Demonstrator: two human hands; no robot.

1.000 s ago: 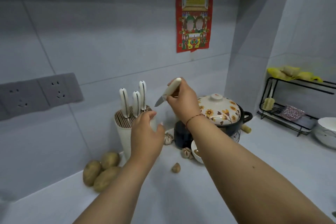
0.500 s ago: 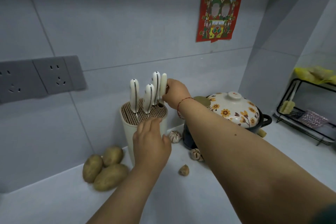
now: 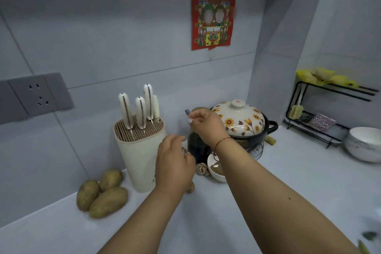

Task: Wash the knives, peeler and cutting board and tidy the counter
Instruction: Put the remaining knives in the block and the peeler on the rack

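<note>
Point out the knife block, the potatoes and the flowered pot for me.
knife block point(image 3: 142, 163), head view, front wall of the block.
potatoes point(image 3: 108, 202), head view, skin of the nearest one.
flowered pot point(image 3: 243, 118), head view, on the lid.

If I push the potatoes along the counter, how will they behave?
The three potatoes are rounded and oblong, so they would probably roll or wobble unevenly. They lie touching, so pushing one likely shifts the others. They look solid, likely heavy for their size.

glossy glazed pot lid point(image 3: 239, 117), smooth plastic knife block point(image 3: 142, 163), rough-skinned potatoes point(image 3: 103, 194)
</note>
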